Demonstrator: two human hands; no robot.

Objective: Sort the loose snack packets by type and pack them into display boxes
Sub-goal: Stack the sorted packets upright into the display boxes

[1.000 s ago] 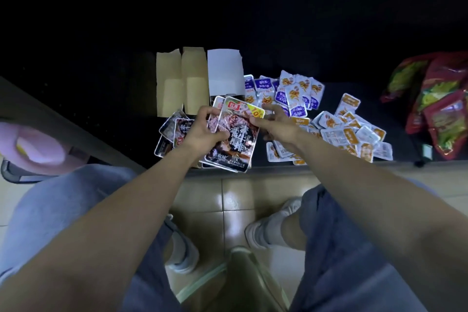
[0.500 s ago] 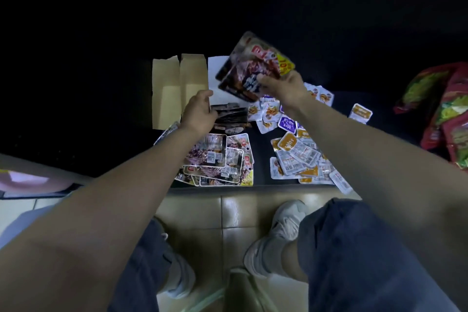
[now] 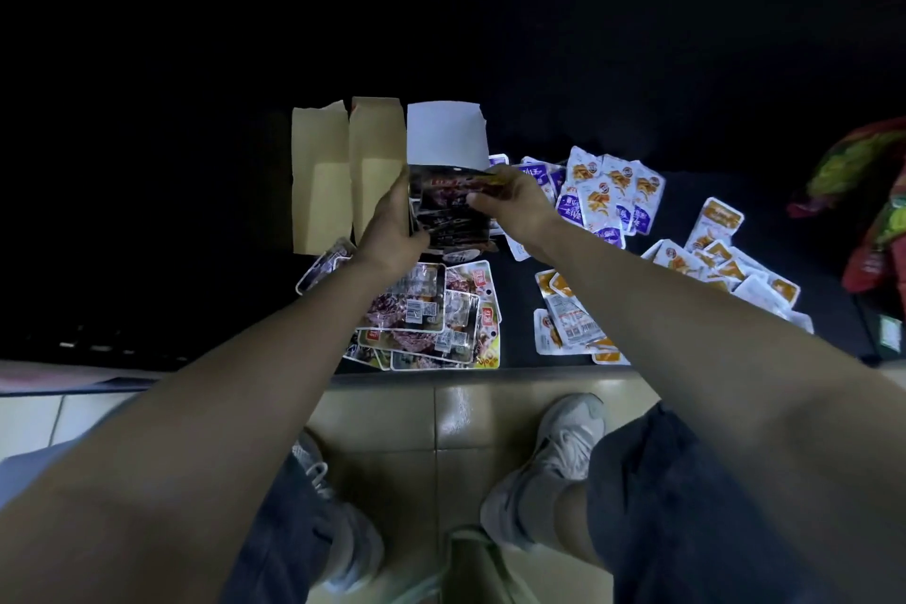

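**A:** What can't you make out?

**B:** Plenty. Beyond the box point(image 3: 372, 172) everything is black, so I see nothing of the room. Of the box I get only the raised brown flaps and one white flap. Its walls are lost behind my hands. The bags point(image 3: 877, 211) far right of the box are cut off by the frame edge, and the print on the packets is too blurred to read.

**A:** And the hands?

**B:** My left hand point(image 3: 392, 226) grips the left side of the dark stack point(image 3: 451, 221) standing in the box, thumb across its front. I can't tell whether it has the box wall too. My right hand point(image 3: 515, 206) pinches the top edge of a packet point(image 3: 456, 184) in the box mouth, against the stack.

**A:** Anything changed from half a second ago?

**B:** Yes. The right hand held that packet up in the air above the box then. Now it is down at the stack. The left hand sat at the box's near edge and now clasps the stack.

**A:** The surface?

**B:** A black desk point(image 3: 517, 309). Just nearer than the box, a pile point(image 3: 426, 314) of similar dark packets reaches the desk edge. Right of the box lie purple packets point(image 3: 603, 196), and further right, orange packets point(image 3: 713, 223). Below the desk edge I see glossy floor point(image 3: 392, 412) tiles and my pale shoes point(image 3: 568, 441).
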